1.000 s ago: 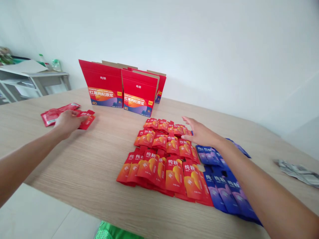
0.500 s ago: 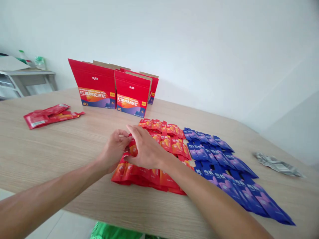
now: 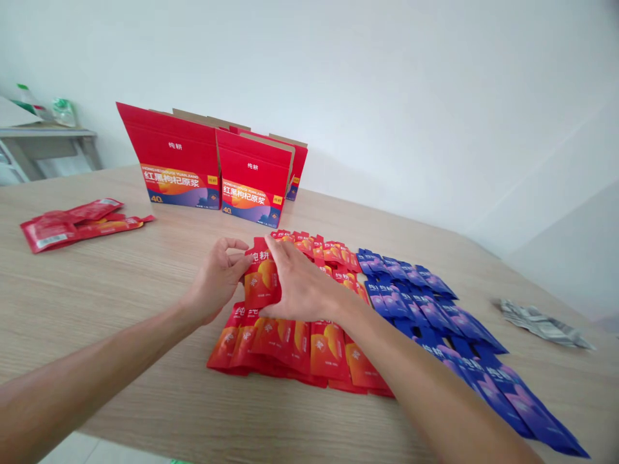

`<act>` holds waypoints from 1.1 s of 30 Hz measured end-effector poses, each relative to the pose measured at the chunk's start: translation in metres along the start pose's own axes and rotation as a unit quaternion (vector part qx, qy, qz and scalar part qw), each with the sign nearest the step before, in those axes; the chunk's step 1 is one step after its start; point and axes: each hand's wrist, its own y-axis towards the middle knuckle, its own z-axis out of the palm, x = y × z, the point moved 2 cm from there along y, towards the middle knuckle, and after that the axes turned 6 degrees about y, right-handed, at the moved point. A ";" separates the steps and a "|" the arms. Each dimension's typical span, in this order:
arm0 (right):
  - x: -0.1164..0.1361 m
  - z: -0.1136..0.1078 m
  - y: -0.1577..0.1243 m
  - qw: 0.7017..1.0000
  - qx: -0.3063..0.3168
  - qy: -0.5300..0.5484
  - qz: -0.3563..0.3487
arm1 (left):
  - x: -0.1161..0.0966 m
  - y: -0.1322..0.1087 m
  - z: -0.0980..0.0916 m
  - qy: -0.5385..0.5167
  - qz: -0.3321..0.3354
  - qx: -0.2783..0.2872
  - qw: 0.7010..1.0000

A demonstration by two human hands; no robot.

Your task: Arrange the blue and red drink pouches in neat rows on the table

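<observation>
Both of my hands hold one red-and-orange pouch [image 3: 260,278] lifted a little above rows of the same red pouches [image 3: 294,338] laid on the wooden table [image 3: 120,303]. My left hand [image 3: 218,277] pinches its left edge. My right hand [image 3: 300,287] grips its right side, fingers over the front. Blue pouches [image 3: 425,309] lie in rows just to the right of the red ones.
Open red cartons [image 3: 213,164] stand at the back of the table. A small pile of red pouches [image 3: 72,222] lies at far left. Silver wrappers [image 3: 544,321] lie at far right. A grey shelf unit [image 3: 43,145] stands by the wall.
My left hand left the far-left pile and came to the middle. My right hand drew back from the rows. Together they lifted one red pouch clear of the rows.
</observation>
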 end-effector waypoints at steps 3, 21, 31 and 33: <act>-0.010 -0.006 0.001 1.000 0.005 -0.014 -0.001 | -0.001 0.007 0.005 0.011 0.012 0.012 1.000; -0.064 -0.092 -0.087 0.990 -0.123 -0.056 0.043 | -0.062 0.026 0.027 0.116 0.055 0.065 0.990; -0.032 0.013 -0.135 0.997 -0.026 -0.046 0.063 | -0.057 0.027 -0.068 0.194 0.065 -0.071 0.976; -0.030 0.020 -0.134 0.996 -0.017 -0.049 0.074 | -0.059 0.032 -0.094 0.226 0.073 -0.121 0.964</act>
